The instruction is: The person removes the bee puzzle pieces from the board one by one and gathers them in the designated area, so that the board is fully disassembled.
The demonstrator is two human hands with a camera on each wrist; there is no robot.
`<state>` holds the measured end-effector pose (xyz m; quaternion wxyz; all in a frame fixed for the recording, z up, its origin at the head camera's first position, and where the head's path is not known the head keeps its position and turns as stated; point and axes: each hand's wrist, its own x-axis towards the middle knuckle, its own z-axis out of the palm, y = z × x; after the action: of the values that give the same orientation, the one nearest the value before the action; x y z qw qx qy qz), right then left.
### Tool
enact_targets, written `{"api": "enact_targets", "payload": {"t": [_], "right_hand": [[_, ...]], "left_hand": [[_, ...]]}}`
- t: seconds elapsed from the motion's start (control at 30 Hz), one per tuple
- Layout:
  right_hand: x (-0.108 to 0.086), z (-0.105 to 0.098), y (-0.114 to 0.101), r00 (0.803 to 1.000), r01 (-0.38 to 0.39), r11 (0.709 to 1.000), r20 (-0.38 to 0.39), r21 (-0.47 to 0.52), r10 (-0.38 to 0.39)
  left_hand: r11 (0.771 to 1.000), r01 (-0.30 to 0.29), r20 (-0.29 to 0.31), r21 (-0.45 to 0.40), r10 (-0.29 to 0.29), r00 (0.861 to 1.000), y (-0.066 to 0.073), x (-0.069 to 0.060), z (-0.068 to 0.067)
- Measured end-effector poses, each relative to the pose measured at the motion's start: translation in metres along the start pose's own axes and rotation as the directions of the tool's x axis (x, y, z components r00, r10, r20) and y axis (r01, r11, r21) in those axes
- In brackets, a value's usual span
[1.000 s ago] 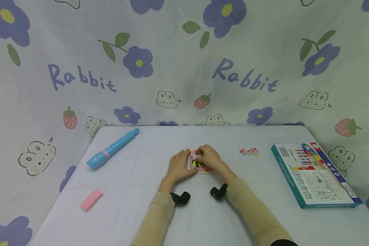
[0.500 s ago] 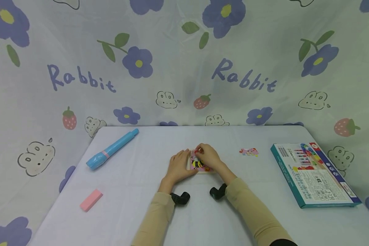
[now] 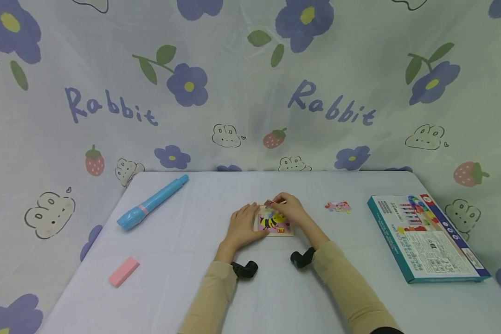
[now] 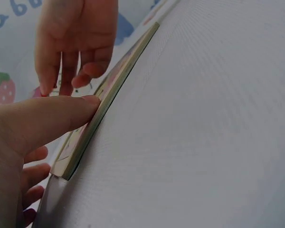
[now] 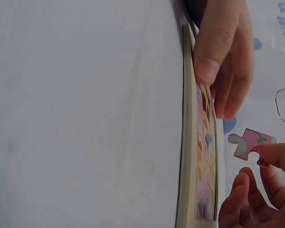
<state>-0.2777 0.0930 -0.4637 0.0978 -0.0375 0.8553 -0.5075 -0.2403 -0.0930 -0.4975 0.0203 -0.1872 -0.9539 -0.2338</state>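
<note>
A small wooden jigsaw board [image 3: 274,222] with a bee picture lies at mid-table in the head view. My left hand [image 3: 243,226] holds it at its left side, thumb [image 4: 80,111] pressing the near edge and fingers along the far side. Just above the board's far part, my right hand [image 3: 290,209] pinches a pink puzzle piece [image 5: 249,142] between thumb and fingers. In the right wrist view this piece is raised clear of the board and shows a green and red print. The board's far right corner is hidden behind my right hand.
More loose puzzle pieces [image 3: 338,207] lie right of the board. A teal-edged box [image 3: 430,239] is at the right. On the left are a light-blue, flashlight-shaped object [image 3: 152,202] and a pink block [image 3: 124,272]. A printed cloth [image 3: 234,93] hangs behind the table.
My right hand has lifted a piece off the board's far part and shifted slightly right, uncovering more of the bee picture. My left hand stays where it was.
</note>
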Motion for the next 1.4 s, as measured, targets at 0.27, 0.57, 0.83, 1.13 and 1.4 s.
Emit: {"api": "enact_targets", "payload": {"t": [0.27,0.57,0.83,1.13,1.4], "right_hand": [[-0.003,-0.016,0.008,0.997,-0.042,0.992,-0.058,0.120,0.049],[-0.004,-0.032,0.019,0.984,-0.085,0.980,-0.140,0.181,0.111],[-0.012,-0.049,0.036,0.977,-0.096,0.983,-0.176,0.159,0.124],[-0.022,-0.073,0.055,0.963,-0.105,0.978,-0.227,0.182,0.145],[-0.029,-0.093,0.065,0.949,-0.127,0.981,-0.269,0.149,0.164]], "left_hand": [[1.000,-0.007,-0.002,0.003,0.007,1.000,-0.001,0.000,0.001],[1.000,-0.007,0.001,0.007,0.007,1.000,-0.001,-0.001,0.000],[1.000,-0.015,0.006,0.013,0.015,1.000,-0.001,0.000,0.001],[1.000,-0.010,0.012,0.014,0.010,1.000,0.000,0.000,0.001],[1.000,-0.012,0.018,0.019,0.012,1.000,-0.001,0.001,0.002]]}}
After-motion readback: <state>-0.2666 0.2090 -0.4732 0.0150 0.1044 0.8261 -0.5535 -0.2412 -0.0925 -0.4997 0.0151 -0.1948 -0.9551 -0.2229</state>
